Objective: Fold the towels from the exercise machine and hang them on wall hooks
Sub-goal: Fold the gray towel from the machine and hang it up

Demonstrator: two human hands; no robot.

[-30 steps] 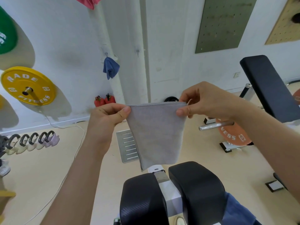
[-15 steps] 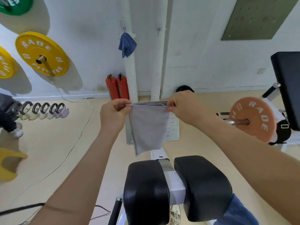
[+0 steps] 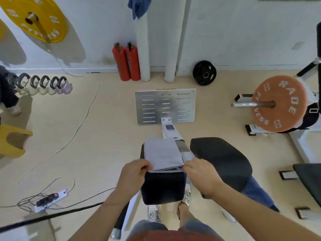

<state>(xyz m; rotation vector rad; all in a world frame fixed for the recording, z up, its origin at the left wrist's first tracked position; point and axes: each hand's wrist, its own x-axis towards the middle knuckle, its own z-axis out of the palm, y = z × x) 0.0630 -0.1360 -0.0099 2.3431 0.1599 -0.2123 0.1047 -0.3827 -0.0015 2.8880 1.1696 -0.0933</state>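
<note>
A folded grey towel lies flat on the left black pad of the exercise machine. My left hand pinches its near left corner. At the near right corner my right hand pinches the same edge. A blue towel hangs from a hook on the white wall at the top. Another blue cloth shows under the right black pad.
The machine's metal footplate lies ahead on the floor. Two red extinguishers and white pipes stand by the wall. An orange weight plate sits on a bar to the right. Kettlebells, cables and a power strip lie left.
Both hands brought the grey towel down from mid-air and laid it on the left pad. The view tilted down toward the machine.
</note>
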